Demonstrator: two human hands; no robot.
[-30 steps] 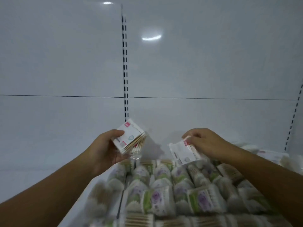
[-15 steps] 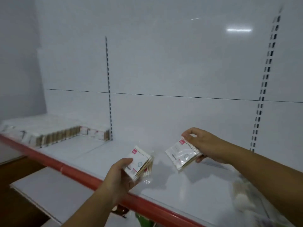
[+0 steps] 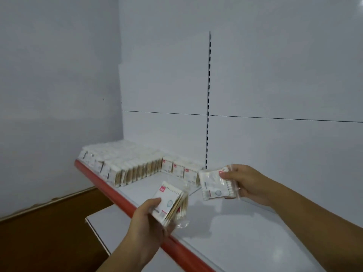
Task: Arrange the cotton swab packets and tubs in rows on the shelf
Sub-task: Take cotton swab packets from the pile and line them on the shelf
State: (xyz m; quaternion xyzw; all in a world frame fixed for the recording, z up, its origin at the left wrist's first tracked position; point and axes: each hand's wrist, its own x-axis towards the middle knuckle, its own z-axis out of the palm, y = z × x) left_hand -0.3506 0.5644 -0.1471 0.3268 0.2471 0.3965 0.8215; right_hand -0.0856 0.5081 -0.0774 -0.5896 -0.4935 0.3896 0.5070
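Note:
My left hand (image 3: 146,218) grips a small stack of cotton swab packets (image 3: 170,203), white with a red label and wooden sticks showing at the edge, over the shelf's front edge. My right hand (image 3: 245,183) holds another clear packet of swabs (image 3: 212,185) a little above the shelf (image 3: 245,232), just right of the arranged rows. Several rows of the same packets (image 3: 133,165) stand upright on the left part of the shelf, reaching back to the wall.
The white shelf has a red front strip (image 3: 117,195) running diagonally. A slotted upright (image 3: 208,99) runs up the white back panel. A lower white shelf (image 3: 110,222) and a brown floor (image 3: 49,232) lie below left.
The view has swung left from the pile of loose packets to the arranged rows. Both hands carried their packets leftward, closer to the end of the rows.

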